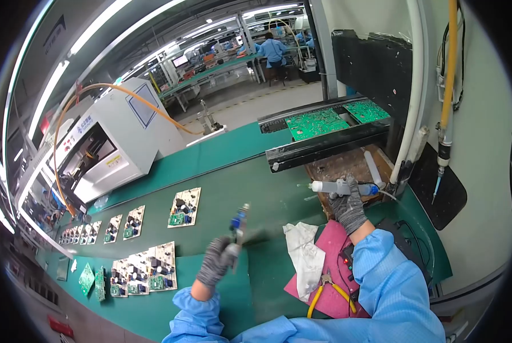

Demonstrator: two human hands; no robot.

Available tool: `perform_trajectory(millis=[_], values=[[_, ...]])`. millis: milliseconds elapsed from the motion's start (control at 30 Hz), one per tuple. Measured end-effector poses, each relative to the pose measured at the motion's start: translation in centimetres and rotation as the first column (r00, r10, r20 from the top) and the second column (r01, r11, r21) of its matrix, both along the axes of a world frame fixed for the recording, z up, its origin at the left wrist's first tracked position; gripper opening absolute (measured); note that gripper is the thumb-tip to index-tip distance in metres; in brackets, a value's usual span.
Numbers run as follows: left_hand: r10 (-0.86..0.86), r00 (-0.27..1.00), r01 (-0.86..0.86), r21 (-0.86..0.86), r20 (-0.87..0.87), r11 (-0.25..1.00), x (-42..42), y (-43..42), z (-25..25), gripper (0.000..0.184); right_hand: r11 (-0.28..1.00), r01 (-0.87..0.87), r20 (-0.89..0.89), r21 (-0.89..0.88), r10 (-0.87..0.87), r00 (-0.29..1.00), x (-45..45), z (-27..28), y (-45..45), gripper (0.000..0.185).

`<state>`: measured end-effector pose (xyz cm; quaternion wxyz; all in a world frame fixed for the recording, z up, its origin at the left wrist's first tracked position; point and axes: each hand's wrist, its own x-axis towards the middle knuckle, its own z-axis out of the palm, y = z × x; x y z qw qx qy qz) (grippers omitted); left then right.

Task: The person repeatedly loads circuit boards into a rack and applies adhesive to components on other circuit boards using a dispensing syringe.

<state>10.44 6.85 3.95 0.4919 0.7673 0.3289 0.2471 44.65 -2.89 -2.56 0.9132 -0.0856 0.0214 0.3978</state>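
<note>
My left hand [213, 262], in a grey striped glove, is closed on a circuit board [239, 224] above the green mat. The board is tilted nearly edge-on and blurred, with blue parts showing. My right hand [349, 209], gloved likewise, wraps round a white dispensing syringe [327, 187] with a blue end and a tube behind it. The syringe lies level over a stained brown tray [339, 166], its tip to the left. A second pale tube [373, 167] rests in that tray.
Several populated circuit boards [183, 207] stand in rows at left. Yellow-handled cutters [318, 300] and a white cloth [303, 251] lie on a pink pad [333, 246]. Green boards [316, 124] sit on a rail conveyor [324, 150]. A white machine [119, 137] stands left; a person [273, 51] works far behind.
</note>
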Motion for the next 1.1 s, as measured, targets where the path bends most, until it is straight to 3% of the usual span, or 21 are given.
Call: perform_trajectory(millis=[33, 133, 233, 333, 367, 500, 600, 633, 767, 867, 1100], values=[[0.043, 0.998, -0.044, 0.016, 0.046, 0.999, -1.2, 1.9, -1.0, 0.041, 1.000, 0.003, -0.017, -0.002, -0.003, 1.000, 0.1, -0.3, 0.2, 0.015], [0.252, 0.899, -0.135, -0.319, 0.358, 0.938, -4.0, 6.6, -4.6, 0.046, 1.000, -0.003, -0.026, -0.015, 0.003, 1.000, -0.1, -0.6, 0.3, 0.014], [0.339, 0.762, -0.012, -0.511, 0.552, 0.860, -4.4, 8.4, -4.8, 0.053, 0.997, -0.002, -0.056, -0.075, -0.003, 0.998, -0.3, -0.1, -0.1, 0.015], [0.455, 0.667, 0.178, -0.719, 0.590, 0.672, -6.8, 10.3, -7.4, 0.056, 0.998, -0.006, -0.039, -0.063, 0.004, 0.999, -0.3, -0.1, -0.3, 0.016], [0.569, 0.637, 0.101, -0.788, 0.520, 0.608, -6.8, 10.3, -7.8, 0.056, 0.998, -0.016, -0.020, -0.060, 0.014, 1.000, 0.0, -0.4, -0.2, 0.018], [0.593, 0.607, 0.161, -0.813, 0.528, 0.559, -8.3, 13.2, -12.6, 0.059, 0.994, 0.029, 0.090, -0.110, -0.019, 0.996, 0.6, -0.8, -0.2, 0.020], [0.592, 0.619, 0.183, -0.828, 0.516, 0.531, -7.9, 12.4, -11.4, 0.058, 0.984, 0.091, 0.133, -0.152, -0.071, 0.988, 0.8, -0.6, -0.4, 0.023], [0.622, 0.598, 0.122, -0.825, 0.505, 0.552, -7.3, 11.8, -10.7, 0.056, 0.970, 0.157, 0.162, -0.184, -0.127, 0.979, 0.7, -0.2, -0.5, 0.024], [0.620, 0.547, 0.259, -0.818, 0.563, 0.514, -8.3, 12.3, -12.1, 0.049, 0.852, 0.440, 0.335, -0.285, -0.341, 0.878, 2.3, 0.5, -0.7, 0.024], [0.651, 0.530, 0.229, -0.831, 0.543, 0.506, -8.1, 12.0, -11.7, 0.047, 0.747, 0.558, 0.505, -0.362, -0.346, 0.791, 2.6, 2.2, -1.6, 0.027], [0.611, 0.568, 0.199, -0.812, 0.552, 0.549, -7.5, 11.1, -10.7, 0.046, 0.700, 0.544, 0.505, -0.463, -0.297, 0.811, 2.5, 2.2, -1.6, 0.039]])
